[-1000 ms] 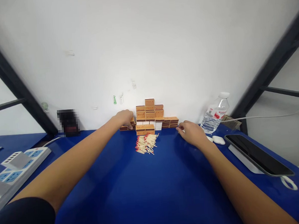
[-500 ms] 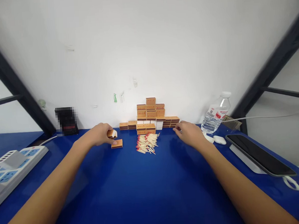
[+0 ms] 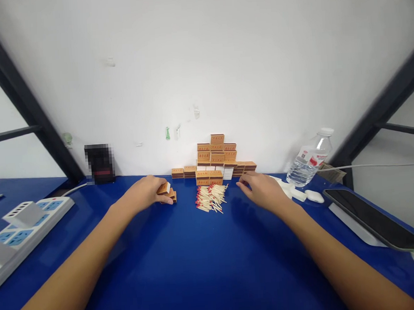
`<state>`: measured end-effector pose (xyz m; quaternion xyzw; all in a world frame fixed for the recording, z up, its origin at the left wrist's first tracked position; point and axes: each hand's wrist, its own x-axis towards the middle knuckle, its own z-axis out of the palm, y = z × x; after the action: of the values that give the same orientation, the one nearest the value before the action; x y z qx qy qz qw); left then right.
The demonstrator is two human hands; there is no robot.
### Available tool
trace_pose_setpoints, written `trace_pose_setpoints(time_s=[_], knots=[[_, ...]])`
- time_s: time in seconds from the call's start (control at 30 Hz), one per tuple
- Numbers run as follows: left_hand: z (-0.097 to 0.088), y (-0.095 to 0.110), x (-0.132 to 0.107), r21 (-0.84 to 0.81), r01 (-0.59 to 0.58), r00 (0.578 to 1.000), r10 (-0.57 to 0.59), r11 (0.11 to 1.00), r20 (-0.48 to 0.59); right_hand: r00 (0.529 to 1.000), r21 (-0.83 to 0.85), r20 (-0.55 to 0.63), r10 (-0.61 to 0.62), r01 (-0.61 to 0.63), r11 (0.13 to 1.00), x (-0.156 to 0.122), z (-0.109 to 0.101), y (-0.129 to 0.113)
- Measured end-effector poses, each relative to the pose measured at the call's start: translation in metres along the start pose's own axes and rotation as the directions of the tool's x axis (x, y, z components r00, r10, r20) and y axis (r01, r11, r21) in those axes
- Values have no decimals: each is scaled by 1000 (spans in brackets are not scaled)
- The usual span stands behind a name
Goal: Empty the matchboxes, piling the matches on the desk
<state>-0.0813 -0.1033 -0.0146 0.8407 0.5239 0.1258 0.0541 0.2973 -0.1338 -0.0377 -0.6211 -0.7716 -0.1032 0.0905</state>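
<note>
My left hand [image 3: 144,193] is closed on an orange matchbox [image 3: 164,189], held just above a second matchbox [image 3: 172,195] that lies on the blue table [image 3: 199,258]. A heap of red-tipped matches [image 3: 210,198] lies between my hands. Behind it, against the white wall, stands a stack of orange matchboxes [image 3: 216,156]. My right hand [image 3: 261,189] rests on the table to the right of the matches, fingers loosely curled, and I see nothing in it.
A white power strip [image 3: 22,227] lies at the far left. A water bottle [image 3: 309,164], a white earbud case [image 3: 314,195] and a dark tablet [image 3: 375,219] sit at the right. Black metal frame bars rise on both sides.
My left hand pulled back from the stack with a matchbox, and another matchbox now lies on the table under it. My right hand drew slightly nearer the matches.
</note>
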Motion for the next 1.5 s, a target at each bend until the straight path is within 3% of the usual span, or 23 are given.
trace_pose_setpoints(time_s=[0.1, 0.17, 0.23, 0.33, 0.4, 0.47, 0.73, 0.87, 0.93, 1.03, 1.07, 1.2, 1.23, 1.27, 1.33, 1.4, 1.43, 1.5], knots=[[2, 6, -1, 52, -8, 987, 16, 999, -161, 998, 81, -59, -20, 25, 996, -1, -5, -6], [10, 22, -3, 52, -67, 965, 78, 996, -250, 990, 304, -134, -51, 90, 949, -5, -7, -21], [24, 45, -9, 43, -156, 956, 161, 987, -244, 986, 627, -154, -58, 143, 766, -13, -6, -44], [47, 79, -19, -9, -250, 945, 242, 968, -218, 997, 920, -12, -82, 44, 389, -26, 1, -82], [57, 92, -24, -76, -278, 946, 259, 958, -194, 995, 962, 16, -100, 11, 271, -32, 7, -99], [61, 94, -25, -110, -299, 939, 272, 948, -211, 998, 976, 12, -63, 2, 217, -33, 12, -105], [67, 73, -15, -236, -347, 879, 227, 907, -420, 995, 995, 24, 100, -34, 97, -17, 15, -75], [64, 76, -16, -264, -324, 856, 163, 908, -491, 959, 997, -42, 279, 20, 80, -18, 9, -77], [62, 79, -17, -275, -311, 843, 131, 910, -522, 975, 998, -25, 221, 11, 68, -21, 5, -83], [62, 80, -17, -269, -331, 825, 139, 905, -547, 998, 998, 48, 31, -49, 40, -24, 2, -89], [62, 80, -17, -260, -338, 818, 146, 905, -556, 998, 998, 60, 29, -61, 36, -24, 2, -88], [64, 79, -16, -258, -325, 812, 129, 910, -569, 946, 999, 12, 324, -21, 24, -20, 1, -81], [64, 80, -16, -265, -327, 812, 127, 907, -569, 938, 1000, 5, 347, -12, 20, -20, 0, -80], [65, 80, -16, -269, -339, 809, 134, 902, -572, 952, 1000, 9, 306, -14, 14, -21, -1, -81], [65, 82, -17, -260, -379, 794, 168, 888, -585, 996, 999, 43, 84, -43, -2, -25, -4, -85], [65, 84, -18, -250, -411, 780, 196, 876, -595, 994, 997, 71, -85, -73, -11, -27, -5, -88], [65, 85, -18, -253, -411, 779, 193, 876, -596, 993, 997, 78, -85, -79, -12, -27, -5, -88], [64, 85, -18, -266, -395, 789, 176, 879, -589, 995, 996, 84, 45, -84, 1, -25, -5, -83]])
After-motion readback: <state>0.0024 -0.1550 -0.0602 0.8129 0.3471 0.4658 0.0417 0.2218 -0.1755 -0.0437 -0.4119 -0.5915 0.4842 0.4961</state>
